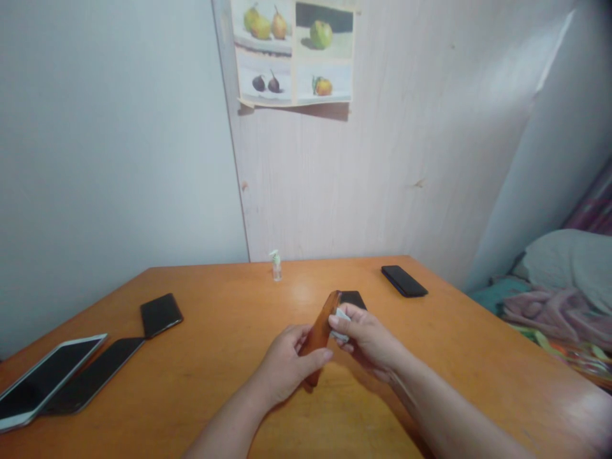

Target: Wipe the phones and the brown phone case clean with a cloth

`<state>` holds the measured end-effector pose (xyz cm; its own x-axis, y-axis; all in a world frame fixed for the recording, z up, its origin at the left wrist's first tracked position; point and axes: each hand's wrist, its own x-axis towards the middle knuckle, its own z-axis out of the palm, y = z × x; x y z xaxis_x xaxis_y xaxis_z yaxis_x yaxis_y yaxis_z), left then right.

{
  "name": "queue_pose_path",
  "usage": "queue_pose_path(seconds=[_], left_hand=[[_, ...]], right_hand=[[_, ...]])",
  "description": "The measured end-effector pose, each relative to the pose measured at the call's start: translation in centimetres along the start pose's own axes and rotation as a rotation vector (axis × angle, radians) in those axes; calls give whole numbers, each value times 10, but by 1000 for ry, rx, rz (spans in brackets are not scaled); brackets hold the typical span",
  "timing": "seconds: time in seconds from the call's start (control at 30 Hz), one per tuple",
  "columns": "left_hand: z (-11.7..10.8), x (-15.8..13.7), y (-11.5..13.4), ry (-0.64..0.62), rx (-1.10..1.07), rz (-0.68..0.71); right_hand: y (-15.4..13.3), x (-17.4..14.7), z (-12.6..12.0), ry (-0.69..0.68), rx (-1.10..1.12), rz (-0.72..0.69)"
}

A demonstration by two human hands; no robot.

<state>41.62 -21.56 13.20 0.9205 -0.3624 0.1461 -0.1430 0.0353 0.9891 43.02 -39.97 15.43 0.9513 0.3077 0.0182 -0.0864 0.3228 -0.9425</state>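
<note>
My left hand (pixel 291 363) grips a slim, glossy, brown phone-shaped case (pixel 321 328), held tilted on edge above the middle of the table. The thumb lies across its lower part, and the fingers are behind it. My right hand (pixel 366 335) pinches a small folded white wipe (pixel 340 325) against the right edge of the case, near its top. Whether the case has a phone in it, I cannot tell. Just behind my right fingers lies a dark flat device (pixel 354 299), partly hidden by the hand.
An orange-brown wooden table (pixel 229 306) spans the view. At left lie a white-framed tablet (pixel 52 376), a dark tablet-like slab (pixel 98 373) and a black phone (pixel 161 315). A small clear pump bottle (pixel 276 266) stands at the back; another black phone (pixel 404 281) lies back right.
</note>
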Motion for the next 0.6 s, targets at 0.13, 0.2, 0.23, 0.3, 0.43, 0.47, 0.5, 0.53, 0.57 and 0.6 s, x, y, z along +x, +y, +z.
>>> queue_pose_path(seconds=[0.13,0.2,0.23,0.3,0.43,0.47,0.5,0.53,0.57,0.6], left_hand=[[-3,1,-9,17,67,-26],[-3,2,-10,1,45,-41],[-4,2,-9,-5,27,-44],[-5,3,-7,-6,-3,-30],[-11,4,-5,89,140,18],[-14,4,-6,136,238,22],[-16,5,-8,186,349,26],[-19,5,-10,234,465,32],[-21,5,-13,276,573,40],[-23,6,-15,306,665,49]], right_hand=[[-9,3,-7,95,82,-65],[-5,3,-6,73,80,-49],[-2,2,-4,42,60,-27],[5,1,1,-33,1,19],[11,1,2,-42,-53,5],[11,3,0,3,-49,-12],[11,5,-3,62,-45,-33],[11,7,-7,130,-42,-57],[11,10,-11,198,-40,-84],[11,13,-14,257,-41,-108]])
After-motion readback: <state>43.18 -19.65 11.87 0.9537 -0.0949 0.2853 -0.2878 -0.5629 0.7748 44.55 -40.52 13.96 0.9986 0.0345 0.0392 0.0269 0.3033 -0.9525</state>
